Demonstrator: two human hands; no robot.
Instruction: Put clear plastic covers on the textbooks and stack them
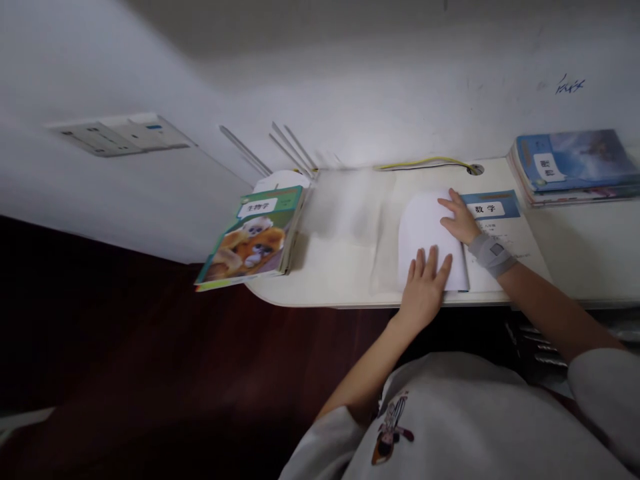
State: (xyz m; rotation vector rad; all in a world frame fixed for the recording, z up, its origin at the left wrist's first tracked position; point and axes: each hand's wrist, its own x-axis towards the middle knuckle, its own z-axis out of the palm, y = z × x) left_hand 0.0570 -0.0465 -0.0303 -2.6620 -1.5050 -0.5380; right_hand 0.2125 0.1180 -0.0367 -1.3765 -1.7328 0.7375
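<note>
A textbook with a blue band and a white title label lies on the desk. Beside its left edge is a white sheet or flap with a rounded top corner. My left hand rests on the lower part of this white flap, fingers spread. My right hand, with a grey band at the wrist, lies over the flap's right edge and the textbook, fingers apart. A thin translucent sheet seems to spread leftward from under the flap; how it joins the book is unclear.
A green textbook with monkeys on its cover tops a stack overhanging the desk's left end. A blue book tops another stack at right. A yellow cable runs to a hole by the wall. A socket panel is at left.
</note>
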